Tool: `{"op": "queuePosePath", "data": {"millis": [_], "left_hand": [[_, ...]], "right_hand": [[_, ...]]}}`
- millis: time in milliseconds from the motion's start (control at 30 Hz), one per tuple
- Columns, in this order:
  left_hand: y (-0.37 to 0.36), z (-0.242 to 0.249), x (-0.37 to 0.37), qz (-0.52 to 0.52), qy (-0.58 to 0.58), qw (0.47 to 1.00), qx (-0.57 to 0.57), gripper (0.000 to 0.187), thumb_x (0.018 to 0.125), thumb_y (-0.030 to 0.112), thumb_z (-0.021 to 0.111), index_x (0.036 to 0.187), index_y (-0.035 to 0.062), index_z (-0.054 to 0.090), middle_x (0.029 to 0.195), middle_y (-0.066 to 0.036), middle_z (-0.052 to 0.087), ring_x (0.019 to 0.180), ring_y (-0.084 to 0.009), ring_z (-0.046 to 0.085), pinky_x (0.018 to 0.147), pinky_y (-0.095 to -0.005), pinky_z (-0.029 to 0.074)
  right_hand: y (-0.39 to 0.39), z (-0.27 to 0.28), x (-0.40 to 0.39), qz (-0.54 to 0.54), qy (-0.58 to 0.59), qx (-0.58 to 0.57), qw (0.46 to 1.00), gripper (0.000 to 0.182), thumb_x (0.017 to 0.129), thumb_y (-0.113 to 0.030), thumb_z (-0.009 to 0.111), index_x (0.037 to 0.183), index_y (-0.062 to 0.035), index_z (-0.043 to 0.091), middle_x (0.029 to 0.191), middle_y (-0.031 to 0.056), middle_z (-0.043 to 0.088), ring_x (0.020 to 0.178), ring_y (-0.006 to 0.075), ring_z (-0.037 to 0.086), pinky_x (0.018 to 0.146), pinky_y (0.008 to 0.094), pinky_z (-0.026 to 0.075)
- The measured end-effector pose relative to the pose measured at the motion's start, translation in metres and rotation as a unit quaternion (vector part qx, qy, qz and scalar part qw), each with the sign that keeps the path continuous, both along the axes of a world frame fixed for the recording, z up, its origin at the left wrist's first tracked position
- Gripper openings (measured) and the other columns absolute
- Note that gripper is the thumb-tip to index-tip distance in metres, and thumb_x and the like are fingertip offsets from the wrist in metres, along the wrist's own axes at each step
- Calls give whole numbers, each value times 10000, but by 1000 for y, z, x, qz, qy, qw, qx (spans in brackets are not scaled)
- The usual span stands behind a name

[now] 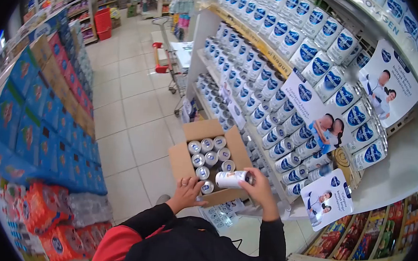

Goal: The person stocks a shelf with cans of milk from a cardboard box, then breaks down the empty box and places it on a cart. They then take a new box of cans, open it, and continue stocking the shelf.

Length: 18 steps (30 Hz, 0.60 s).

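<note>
In a shop aisle, the person's right hand is wrapped around a white can with a blue label, holding it on its side just above the near right corner of an open cardboard box. The left hand rests on the near edge of the same box, fingers spread loosely and holding nothing, close to the cans that stand inside. The box sits on the tiled floor and holds upright cans showing their silver tops, packed toward its right side. To the right, tilted shelves carry rows of matching white-and-blue cans, with printed cards hung among them. On the far side of the aisle stands a shopping trolley with red handles. Along the left run stacks of blue cartons and, nearer, orange-wrapped packs.
</note>
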<state>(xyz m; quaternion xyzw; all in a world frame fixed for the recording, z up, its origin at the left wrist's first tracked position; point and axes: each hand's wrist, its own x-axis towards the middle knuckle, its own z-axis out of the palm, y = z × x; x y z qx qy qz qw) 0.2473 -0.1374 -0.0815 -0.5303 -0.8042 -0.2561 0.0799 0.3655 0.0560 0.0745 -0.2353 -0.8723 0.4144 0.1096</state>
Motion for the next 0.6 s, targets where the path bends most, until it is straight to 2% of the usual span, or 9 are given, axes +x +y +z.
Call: {"op": "queuePosePath", "data": {"millis": [33, 67, 133, 267, 300, 400, 500, 567, 600], "left_hand": [[4, 4, -10, -43, -4, 999, -18, 711, 503, 564, 655, 1059, 152, 493, 1088, -55, 422, 994, -228, 385, 799, -387, 252], [8, 4, -17, -92, -7, 995, -38, 684, 497, 564, 651, 1035, 170, 497, 1031, -47, 420, 992, -210, 370, 795, -395, 218], [24, 16, -30, -197, 23, 978, -61, 665, 516, 517, 652, 1048, 153, 489, 1041, -58, 426, 1005, -231, 377, 806, -420, 245], [48, 25, -40, -369, 58, 927, -45, 524, 586, 347, 616, 1061, 154, 508, 1038, -81, 455, 1004, -245, 397, 829, -429, 293], [49, 23, -41, -397, 62, 915, -34, 524, 586, 347, 616, 1061, 154, 508, 1038, -81, 455, 1004, -245, 397, 829, -429, 293], [59, 17, -40, -435, 61, 898, 36, 345, 627, 235, 554, 966, 167, 558, 986, -61, 501, 973, -226, 425, 813, -403, 324], [65, 12, -39, -448, 51, 888, 87, 269, 669, 167, 500, 921, 196, 589, 983, -65, 526, 945, -223, 453, 778, -373, 345], [68, 12, -40, -471, 55, 878, 70, 251, 711, 168, 476, 932, 199, 591, 992, -79, 526, 954, -232, 451, 783, -380, 338], [70, 13, -39, -481, 56, 871, 81, 251, 711, 168, 476, 932, 199, 591, 992, -79, 526, 954, -232, 451, 783, -380, 338]], "right_hand": [[-4, 12, 6, -66, 43, -192, 978, 442, 643, -104, 660, 1033, -17, 471, 868, 99, 561, 728, 209, 573, 579, 299, 484], [-9, 20, 11, -85, 50, -186, 978, 442, 643, -104, 660, 1033, -17, 471, 868, 99, 561, 728, 209, 573, 579, 299, 484], [-23, 33, 15, -89, 190, -335, 918, 465, 658, 7, 607, 1080, -31, 415, 954, 105, 498, 815, 191, 538, 565, 255, 484], [-55, 70, 1, -112, 381, -223, 890, 464, 636, 5, 600, 1050, -59, 400, 1098, 159, 369, 916, 226, 506, 550, 261, 486], [-60, 81, 0, -137, 388, -203, 889, 464, 636, 5, 600, 1050, -59, 400, 1098, 159, 369, 916, 226, 506, 550, 261, 486], [-74, 128, -5, -173, 496, -305, 795, 611, 541, -76, 665, 1057, -100, 339, 1073, 191, 441, 860, 312, 547, 553, 327, 514], [-83, 177, -1, -232, 530, -200, 791, 622, 540, -68, 679, 1060, -99, 339, 1086, 201, 448, 884, 325, 544, 566, 362, 514], [-78, 211, -12, -316, 528, -87, 784, 566, 555, -29, 674, 1009, -105, 344, 1014, 186, 518, 706, 260, 585, 450, 245, 453], [-69, 223, -2, -314, 484, -68, 814, 579, 567, -19, 672, 1037, -94, 341, 1020, 182, 516, 697, 254, 584, 469, 252, 469]]}}
